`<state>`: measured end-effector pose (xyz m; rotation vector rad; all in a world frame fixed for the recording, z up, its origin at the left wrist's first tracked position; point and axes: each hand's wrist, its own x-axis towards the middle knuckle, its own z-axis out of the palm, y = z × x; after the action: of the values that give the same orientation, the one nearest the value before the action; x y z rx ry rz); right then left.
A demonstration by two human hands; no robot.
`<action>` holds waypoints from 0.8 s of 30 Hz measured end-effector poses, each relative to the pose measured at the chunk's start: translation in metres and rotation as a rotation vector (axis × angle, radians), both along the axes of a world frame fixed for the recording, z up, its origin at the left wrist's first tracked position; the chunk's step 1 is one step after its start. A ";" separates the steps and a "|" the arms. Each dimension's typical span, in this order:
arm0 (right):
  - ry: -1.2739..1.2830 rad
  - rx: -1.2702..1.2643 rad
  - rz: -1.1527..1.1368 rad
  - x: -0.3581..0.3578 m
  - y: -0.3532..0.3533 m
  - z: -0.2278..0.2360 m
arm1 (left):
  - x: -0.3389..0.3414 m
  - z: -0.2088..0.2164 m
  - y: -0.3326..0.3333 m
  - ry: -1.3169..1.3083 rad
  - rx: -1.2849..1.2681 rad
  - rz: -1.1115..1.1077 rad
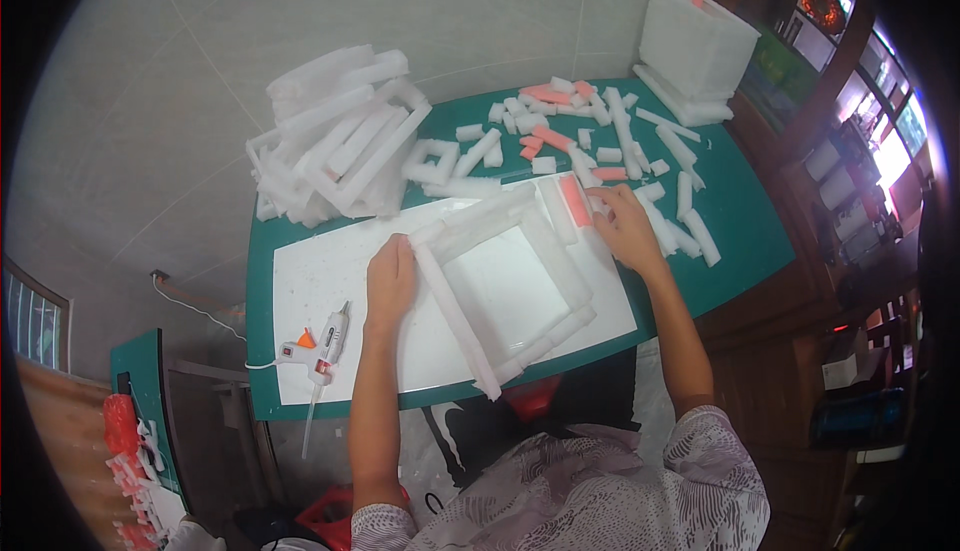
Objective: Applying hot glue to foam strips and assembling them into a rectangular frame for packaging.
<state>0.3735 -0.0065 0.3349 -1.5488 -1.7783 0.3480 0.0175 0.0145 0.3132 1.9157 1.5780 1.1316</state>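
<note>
**Both hands flat and forward, arms bare**

The left hand (390, 276) lies palm down, fingers together and pointing away from the body, its bare forearm running straight back to a patterned short sleeve. The right hand (625, 226) reaches further out, fingers spread and curled slightly downward, wrist bent a little, forearm angling back toward the right shoulder.

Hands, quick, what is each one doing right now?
Left hand: open, flat on the white foam frame.
Right hand: open, fingers resting on foam strips, gripping nothing.
</note>
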 end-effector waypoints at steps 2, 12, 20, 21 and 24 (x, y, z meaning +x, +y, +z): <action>-0.001 0.003 -0.018 -0.001 -0.001 -0.002 | 0.000 0.000 0.000 -0.005 -0.009 -0.005; -0.306 0.045 0.044 -0.014 0.018 -0.014 | -0.001 -0.003 0.002 0.005 -0.019 -0.021; -0.388 -0.052 0.022 -0.021 0.019 -0.017 | 0.000 -0.007 0.003 0.014 -0.014 -0.020; -0.388 -0.053 0.022 -0.020 0.019 -0.016 | 0.000 -0.007 0.004 0.014 -0.020 -0.023; -0.375 -0.081 0.018 -0.022 0.020 -0.015 | -0.002 -0.009 0.004 0.017 -0.026 -0.027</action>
<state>0.3515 0.0137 0.3196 -1.7436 -2.0845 0.1435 0.0155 0.0187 0.3047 1.9293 1.5631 1.0813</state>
